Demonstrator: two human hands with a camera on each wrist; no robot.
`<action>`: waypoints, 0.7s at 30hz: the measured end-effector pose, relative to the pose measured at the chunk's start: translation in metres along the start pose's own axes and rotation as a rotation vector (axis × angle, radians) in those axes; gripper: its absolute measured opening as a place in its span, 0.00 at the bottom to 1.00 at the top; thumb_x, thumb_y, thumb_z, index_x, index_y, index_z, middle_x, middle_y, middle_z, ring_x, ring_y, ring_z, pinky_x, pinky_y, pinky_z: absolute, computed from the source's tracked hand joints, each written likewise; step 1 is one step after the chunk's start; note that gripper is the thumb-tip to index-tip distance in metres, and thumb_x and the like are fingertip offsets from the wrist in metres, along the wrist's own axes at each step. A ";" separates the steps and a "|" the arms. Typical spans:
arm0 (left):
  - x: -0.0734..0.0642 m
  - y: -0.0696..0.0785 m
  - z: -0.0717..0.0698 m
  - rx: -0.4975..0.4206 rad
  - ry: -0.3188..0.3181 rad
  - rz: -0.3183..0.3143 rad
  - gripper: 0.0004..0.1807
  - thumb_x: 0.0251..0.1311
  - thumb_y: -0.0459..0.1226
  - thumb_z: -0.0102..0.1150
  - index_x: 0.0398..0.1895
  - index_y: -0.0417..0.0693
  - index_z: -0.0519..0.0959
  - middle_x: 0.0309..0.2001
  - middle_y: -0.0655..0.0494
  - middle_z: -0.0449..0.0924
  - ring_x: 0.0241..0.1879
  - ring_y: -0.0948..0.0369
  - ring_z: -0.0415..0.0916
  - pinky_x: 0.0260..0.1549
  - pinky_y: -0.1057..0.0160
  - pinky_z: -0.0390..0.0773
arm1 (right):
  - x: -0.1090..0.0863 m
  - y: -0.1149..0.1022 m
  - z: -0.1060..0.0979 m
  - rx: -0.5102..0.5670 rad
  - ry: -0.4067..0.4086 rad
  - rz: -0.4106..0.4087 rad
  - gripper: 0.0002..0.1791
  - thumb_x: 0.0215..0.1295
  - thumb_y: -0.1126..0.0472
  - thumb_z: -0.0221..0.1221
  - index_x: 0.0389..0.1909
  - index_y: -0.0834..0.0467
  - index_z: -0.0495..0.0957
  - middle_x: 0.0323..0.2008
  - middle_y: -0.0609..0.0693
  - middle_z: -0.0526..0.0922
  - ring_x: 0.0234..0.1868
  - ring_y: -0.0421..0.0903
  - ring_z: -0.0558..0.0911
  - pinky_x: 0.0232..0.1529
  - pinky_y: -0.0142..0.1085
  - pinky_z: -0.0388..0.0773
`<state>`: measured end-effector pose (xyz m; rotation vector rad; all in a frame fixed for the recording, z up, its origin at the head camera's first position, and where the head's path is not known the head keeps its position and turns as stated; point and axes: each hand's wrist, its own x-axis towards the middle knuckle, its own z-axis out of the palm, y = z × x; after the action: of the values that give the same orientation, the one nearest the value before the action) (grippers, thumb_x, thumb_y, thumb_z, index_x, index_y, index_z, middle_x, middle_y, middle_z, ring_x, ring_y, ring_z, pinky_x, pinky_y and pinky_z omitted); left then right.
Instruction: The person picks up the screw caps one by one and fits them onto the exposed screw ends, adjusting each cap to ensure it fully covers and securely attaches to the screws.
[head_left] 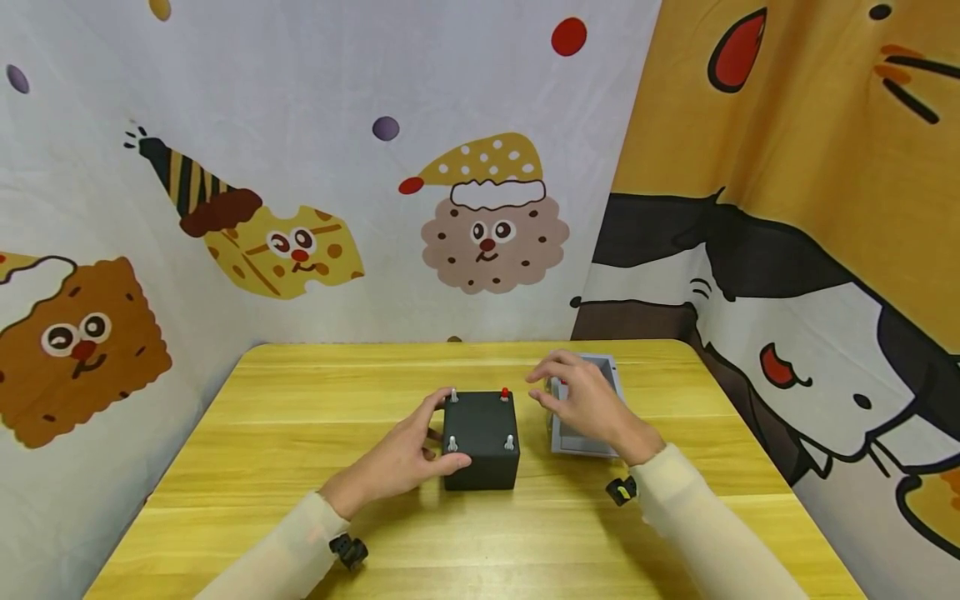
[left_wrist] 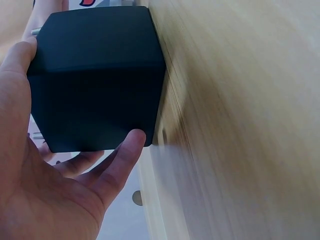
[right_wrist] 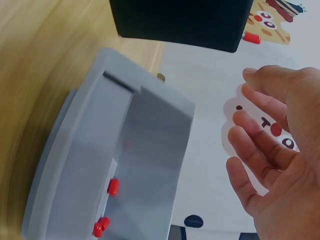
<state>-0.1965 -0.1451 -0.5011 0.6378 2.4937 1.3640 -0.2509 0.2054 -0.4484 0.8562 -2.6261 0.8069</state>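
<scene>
A black box point(head_left: 480, 442) stands on the table with small metal posts at its top corners. The far right post carries a red cap point(head_left: 505, 392); the other three show bare metal. My left hand point(head_left: 401, 454) grips the box from its left side, thumb at the near top edge and fingers along the left and far sides. Over the grey tray point(head_left: 585, 452), my right hand point(head_left: 581, 396) hangs with loosely bent fingers and nothing in them. Inside the tray, the right wrist view shows several red caps, one of them point(right_wrist: 113, 187) lying by the wall.
The wooden table point(head_left: 300, 467) reaches back to a cartoon-printed cloth point(head_left: 315, 167) hanging behind it. Another printed cloth point(head_left: 810, 333) hangs along the right side. The grey tray stands just right of the black box.
</scene>
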 end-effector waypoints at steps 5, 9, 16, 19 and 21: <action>0.000 0.000 0.000 0.005 0.001 -0.003 0.61 0.74 0.62 0.78 0.98 0.72 0.46 0.93 0.52 0.60 0.65 0.56 0.90 0.53 0.66 0.90 | -0.003 0.009 -0.003 -0.008 0.024 -0.008 0.09 0.75 0.60 0.80 0.52 0.51 0.95 0.58 0.50 0.91 0.59 0.52 0.91 0.58 0.53 0.92; 0.000 -0.001 0.000 0.002 0.001 0.000 0.61 0.74 0.61 0.78 0.98 0.72 0.46 0.93 0.52 0.60 0.66 0.56 0.90 0.54 0.65 0.90 | -0.004 0.015 -0.005 -0.036 0.023 0.006 0.09 0.74 0.60 0.81 0.52 0.51 0.96 0.59 0.52 0.91 0.61 0.53 0.90 0.62 0.54 0.91; 0.000 -0.002 0.001 -0.005 -0.002 -0.003 0.62 0.74 0.61 0.78 0.98 0.73 0.45 0.93 0.51 0.60 0.66 0.56 0.90 0.53 0.65 0.90 | -0.008 0.027 -0.007 -0.046 0.017 0.041 0.10 0.74 0.60 0.81 0.52 0.51 0.96 0.61 0.53 0.90 0.65 0.55 0.88 0.69 0.58 0.88; 0.000 -0.002 0.001 -0.005 -0.002 -0.001 0.61 0.74 0.61 0.78 0.97 0.73 0.46 0.93 0.52 0.60 0.66 0.56 0.90 0.53 0.65 0.90 | -0.009 0.032 -0.008 -0.061 0.032 0.021 0.10 0.73 0.60 0.81 0.52 0.52 0.96 0.59 0.55 0.91 0.64 0.56 0.88 0.69 0.59 0.87; 0.000 -0.002 0.001 -0.005 -0.003 0.001 0.61 0.74 0.61 0.78 0.98 0.72 0.46 0.93 0.52 0.60 0.65 0.55 0.90 0.53 0.65 0.90 | -0.010 0.035 -0.008 -0.074 0.047 0.008 0.10 0.72 0.61 0.82 0.51 0.54 0.97 0.58 0.55 0.91 0.62 0.56 0.88 0.66 0.58 0.87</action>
<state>-0.1967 -0.1456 -0.5030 0.6392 2.4874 1.3679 -0.2636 0.2381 -0.4602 0.7973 -2.6027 0.7182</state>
